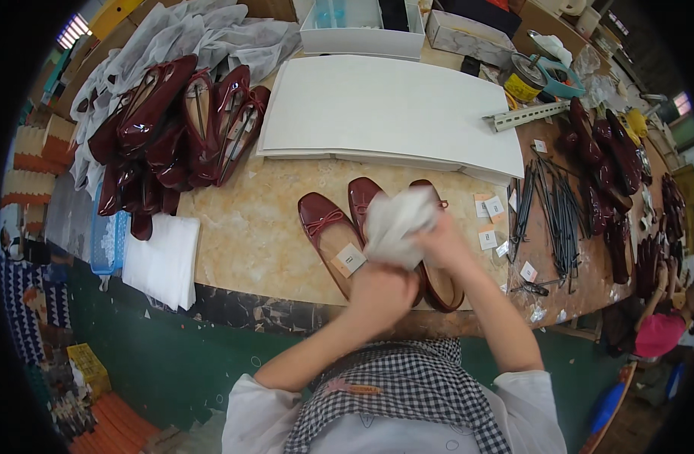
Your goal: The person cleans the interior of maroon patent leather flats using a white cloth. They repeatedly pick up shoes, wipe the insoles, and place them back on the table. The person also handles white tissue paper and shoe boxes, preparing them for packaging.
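Note:
My left hand [386, 293] is closed at the lower end of a crumpled white sheet [396, 227], which looks like thin tissue paper and is slightly blurred. At its right side, my right hand [445, 244] is closed on the same wad. Below the wad, dark red patent ballet flats lie on the table, toes pointing away from me. The left flat [317, 208] shows its bow and a white tag on the insole. A middle flat [360, 194] and a right flat [447, 296] are partly covered by the wad and my hands.
A stack of white sheets [392, 106] lies beyond the shoes. At left are piled red flats [161, 129] and folded white tissue [161, 257]. Small tags [488, 240], thin black rods [555, 216] and more red flats [616, 159] are at right. A metal strip [529, 116] overlaps the stack.

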Demonstrator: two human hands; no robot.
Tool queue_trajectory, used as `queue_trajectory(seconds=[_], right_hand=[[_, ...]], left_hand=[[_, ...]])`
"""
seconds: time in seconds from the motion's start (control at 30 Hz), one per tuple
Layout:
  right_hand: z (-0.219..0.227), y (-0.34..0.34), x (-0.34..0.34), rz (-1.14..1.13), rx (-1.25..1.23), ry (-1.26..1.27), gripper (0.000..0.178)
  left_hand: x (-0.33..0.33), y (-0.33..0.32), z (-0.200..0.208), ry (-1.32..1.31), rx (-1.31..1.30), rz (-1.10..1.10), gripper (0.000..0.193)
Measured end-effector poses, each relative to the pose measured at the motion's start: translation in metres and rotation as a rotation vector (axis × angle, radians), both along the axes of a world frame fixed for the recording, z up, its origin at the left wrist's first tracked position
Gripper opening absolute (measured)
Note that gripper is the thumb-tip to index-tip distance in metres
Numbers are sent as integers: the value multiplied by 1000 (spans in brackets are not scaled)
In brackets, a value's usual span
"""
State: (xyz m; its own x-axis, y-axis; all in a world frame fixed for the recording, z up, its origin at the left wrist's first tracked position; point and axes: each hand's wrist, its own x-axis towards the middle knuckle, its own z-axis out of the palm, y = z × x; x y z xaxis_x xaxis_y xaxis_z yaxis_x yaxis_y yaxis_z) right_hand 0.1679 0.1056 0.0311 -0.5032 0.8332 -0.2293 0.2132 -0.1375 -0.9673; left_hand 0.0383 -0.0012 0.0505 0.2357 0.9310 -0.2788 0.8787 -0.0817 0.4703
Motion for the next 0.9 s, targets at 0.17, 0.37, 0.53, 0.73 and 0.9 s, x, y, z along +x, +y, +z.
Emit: queue_trajectory(seconds=[0.17,0.37,0.53,0.73,0.9], right_hand=[[-40,-3,-56,329,1137,-735,38],[-10,9,-40,318,981,-569,45],[-40,33,-62,172,1073,-682,55],[0,17,2,55,988,-568,46],[16,-18,49,57,799,-450,46]], left_hand=[[25,-23,-41,-29,469,32,26],[21,-26,-50,12,497,57,37],[20,-15,-38,50,481,-45,40],[-44,145,20,173,602,58,41],[-84,233,-40,299,689,327,51]])
